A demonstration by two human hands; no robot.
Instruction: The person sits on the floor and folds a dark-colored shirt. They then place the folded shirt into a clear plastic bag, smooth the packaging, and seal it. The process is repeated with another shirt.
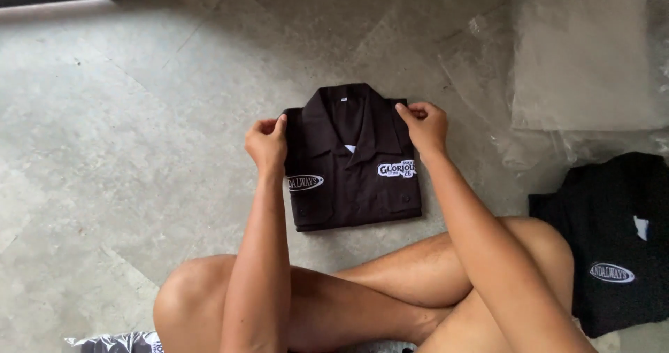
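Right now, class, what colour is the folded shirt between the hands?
Dark brown, nearly black, folded shirt with white chest patches; head view.

Clear plastic packaging bags are seen spread flat on the concrete floor at upper right. A small white neck label is sewn inside the collar of the folded dark shirt; white oval and rectangular chest patches are displayed. A bagged item is glimpsed at the bottom edge.
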